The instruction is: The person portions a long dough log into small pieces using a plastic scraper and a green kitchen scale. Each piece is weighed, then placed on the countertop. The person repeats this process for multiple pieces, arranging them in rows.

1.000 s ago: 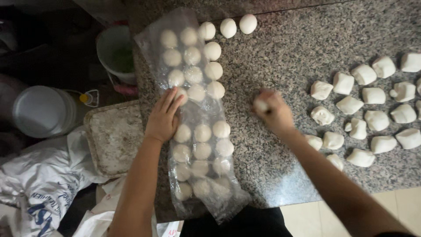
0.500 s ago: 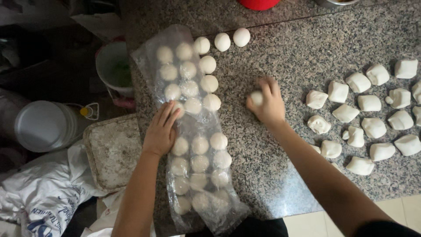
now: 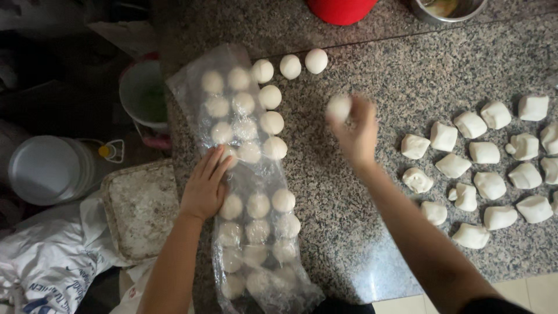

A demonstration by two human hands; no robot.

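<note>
My left hand (image 3: pixel 204 186) rests flat, fingers apart, on a clear plastic sheet (image 3: pixel 192 81) that covers several round white dough balls (image 3: pixel 249 204) laid in rows on the granite counter (image 3: pixel 360 232). My right hand (image 3: pixel 357 134) is raised a little over the counter's middle and holds one round dough ball (image 3: pixel 339 107) at its fingertips. Three uncovered balls (image 3: pixel 290 66) lie in a row beyond the sheet's far end. Several rough-cut dough pieces (image 3: pixel 482 174) are scattered on the right.
A red container (image 3: pixel 342 9) and a metal bowl (image 3: pixel 446 8) stand at the counter's back edge. Left of the counter, lower down, are a white bucket (image 3: pixel 142 93), a round lid (image 3: pixel 49 170), a floured square board (image 3: pixel 139 209) and a white sack (image 3: pixel 46 267).
My right hand has moved away from me and leftward with the dough ball, lifting off the counter. My left hand stays on the plastic sheet.
</note>
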